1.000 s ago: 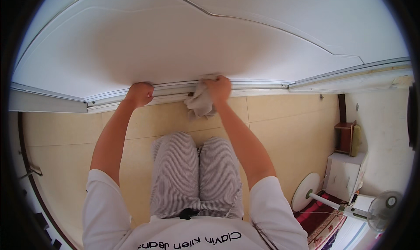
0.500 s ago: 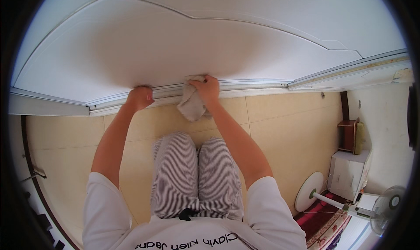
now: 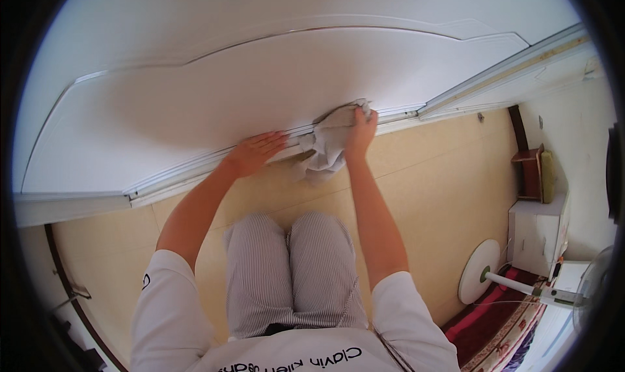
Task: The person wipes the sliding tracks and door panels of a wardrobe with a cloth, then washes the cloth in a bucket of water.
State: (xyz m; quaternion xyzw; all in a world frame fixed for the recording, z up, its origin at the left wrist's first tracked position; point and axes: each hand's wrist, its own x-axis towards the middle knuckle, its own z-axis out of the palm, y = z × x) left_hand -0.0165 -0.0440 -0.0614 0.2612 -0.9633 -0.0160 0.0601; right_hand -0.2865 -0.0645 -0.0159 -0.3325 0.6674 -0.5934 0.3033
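Note:
A crumpled grey cloth [image 3: 331, 136] is gripped in my right hand [image 3: 362, 134], pressed against the foot of a white sliding door [image 3: 260, 88]. Its loose end hangs over the door track [image 3: 189, 176] toward the floor. My left hand [image 3: 256, 154] rests on the track, left of the cloth, with its fingers stretched out and nothing in them. The fingertips point toward the cloth and stay a little apart from it. A thin raised curved trim runs across the door panel.
Beige floor tiles [image 3: 430, 196] lie around my knees in striped trousers [image 3: 260, 268]. On the right stand a white fan [image 3: 482, 274], a white cabinet [image 3: 535, 238], a small brown wooden piece [image 3: 530, 174] and a red patterned cloth [image 3: 495, 307]. A side wall borders the right.
Both hands have moved right along the track, the cloth going with my right hand. My left hand has gone from curled to stretched fingers. The view has tilted.

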